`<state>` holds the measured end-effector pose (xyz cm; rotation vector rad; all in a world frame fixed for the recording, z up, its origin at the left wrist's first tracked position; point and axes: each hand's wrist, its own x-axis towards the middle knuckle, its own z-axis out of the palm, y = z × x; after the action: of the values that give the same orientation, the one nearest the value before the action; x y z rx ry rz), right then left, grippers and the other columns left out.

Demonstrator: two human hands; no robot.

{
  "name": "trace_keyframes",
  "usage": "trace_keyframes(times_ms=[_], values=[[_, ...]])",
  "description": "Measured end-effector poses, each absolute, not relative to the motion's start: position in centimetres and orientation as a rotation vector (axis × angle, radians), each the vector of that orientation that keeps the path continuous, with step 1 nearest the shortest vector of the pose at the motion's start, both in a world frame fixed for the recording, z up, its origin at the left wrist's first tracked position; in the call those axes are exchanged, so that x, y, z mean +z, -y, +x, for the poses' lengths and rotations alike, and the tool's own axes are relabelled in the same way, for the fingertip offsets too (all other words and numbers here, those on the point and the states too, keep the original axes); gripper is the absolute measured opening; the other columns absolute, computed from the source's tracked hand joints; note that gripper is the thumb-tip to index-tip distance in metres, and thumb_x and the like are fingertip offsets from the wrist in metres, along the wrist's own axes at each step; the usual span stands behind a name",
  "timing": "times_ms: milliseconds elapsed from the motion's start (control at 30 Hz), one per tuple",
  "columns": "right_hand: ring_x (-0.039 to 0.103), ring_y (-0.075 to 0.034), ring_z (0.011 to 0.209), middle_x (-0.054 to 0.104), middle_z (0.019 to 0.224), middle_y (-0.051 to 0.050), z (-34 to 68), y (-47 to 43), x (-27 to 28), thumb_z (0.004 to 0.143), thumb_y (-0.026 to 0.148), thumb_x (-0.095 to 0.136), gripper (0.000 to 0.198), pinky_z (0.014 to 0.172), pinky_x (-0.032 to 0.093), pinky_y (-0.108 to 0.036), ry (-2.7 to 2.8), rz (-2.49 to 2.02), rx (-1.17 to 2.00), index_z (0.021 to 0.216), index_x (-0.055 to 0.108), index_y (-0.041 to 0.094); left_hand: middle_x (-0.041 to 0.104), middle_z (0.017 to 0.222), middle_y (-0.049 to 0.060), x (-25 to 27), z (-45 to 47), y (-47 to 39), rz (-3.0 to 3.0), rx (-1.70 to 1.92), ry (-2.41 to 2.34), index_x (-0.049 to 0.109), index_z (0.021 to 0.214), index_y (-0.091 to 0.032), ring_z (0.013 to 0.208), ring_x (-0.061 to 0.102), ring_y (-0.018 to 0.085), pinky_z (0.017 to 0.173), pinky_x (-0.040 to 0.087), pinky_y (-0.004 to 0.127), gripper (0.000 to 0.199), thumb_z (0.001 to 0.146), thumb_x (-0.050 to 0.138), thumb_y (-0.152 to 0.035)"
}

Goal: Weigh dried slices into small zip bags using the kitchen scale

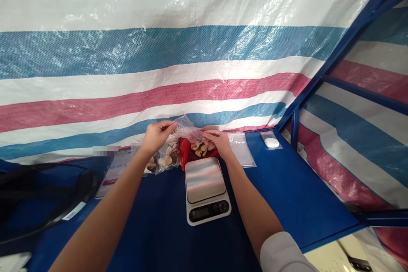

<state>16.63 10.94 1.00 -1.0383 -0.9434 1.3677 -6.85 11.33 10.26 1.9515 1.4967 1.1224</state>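
My left hand (157, 137) pinches the upper edge of a clear plastic bag (185, 124) behind the scale. At the bag's right side, the fingers of my right hand (219, 141) are closed on the plastic. Brownish dried slices (201, 148) lie just below, against red material (184, 151); whether they are inside the held bag I cannot tell. Beside my left wrist lies another clear bag with pale slices (167, 159), and a further one is partly hidden by my forearm. Between my arms stands a white kitchen scale (205, 180) with a bare plate and a dark display.
Flat clear bags (242, 151) lie right of my right hand. Farther right is a small bag with a white oval object (271, 143). A printed sheet (111, 174) and a black strap (60, 208) lie left on the blue table (274, 191). Striped sheeting (159, 51) rises behind.
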Motion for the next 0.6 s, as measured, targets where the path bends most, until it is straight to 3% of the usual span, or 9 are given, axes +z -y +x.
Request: trace_keyframes(times_ms=[133,367,500,600], values=[[0.070,-0.017,0.071,0.077,0.080,-0.001,16.7,-11.2,1.4,0.060,0.045,0.085,0.037,0.072,0.062,-0.032,0.943,-1.019,1.357,0.086,0.079,0.021,0.077,0.078,0.005,10.5,-7.6,-10.2,1.892,1.153,-1.481,0.075,0.077,-0.021,0.077,0.069,0.023,0.071,0.053,0.029,0.036,0.077,0.068,-0.057],[0.070,-0.019,0.070,0.076,0.080,-0.002,17.2,-9.7,3.6,0.063,0.047,0.084,0.034,0.073,0.062,-0.034,1.101,-1.014,1.267,0.084,0.078,0.020,0.078,0.091,0.007,10.5,-7.8,-7.6,1.845,0.938,-1.397,0.078,0.098,-0.020,0.080,0.070,0.024,0.069,0.054,0.030,0.050,0.073,0.074,-0.063],[0.072,-0.021,0.076,0.077,0.086,-0.004,17.3,-8.3,4.5,0.066,0.048,0.082,0.036,0.077,0.061,-0.036,1.196,-1.039,1.154,0.087,0.078,0.019,0.078,0.090,0.007,9.3,-7.0,-6.7,1.854,1.012,-1.352,0.078,0.089,-0.021,0.083,0.069,0.025,0.074,0.054,0.032,0.048,0.079,0.067,-0.067],[0.073,-0.023,0.081,0.079,0.094,-0.006,17.3,-6.9,4.1,0.066,0.050,0.082,0.047,0.077,0.062,-0.037,1.126,-1.042,1.122,0.101,0.078,0.018,0.077,0.085,0.006,6.8,-6.0,-5.9,1.717,1.174,-1.319,0.077,0.083,-0.019,0.082,0.067,0.024,0.077,0.054,0.032,0.047,0.078,0.070,-0.065]])
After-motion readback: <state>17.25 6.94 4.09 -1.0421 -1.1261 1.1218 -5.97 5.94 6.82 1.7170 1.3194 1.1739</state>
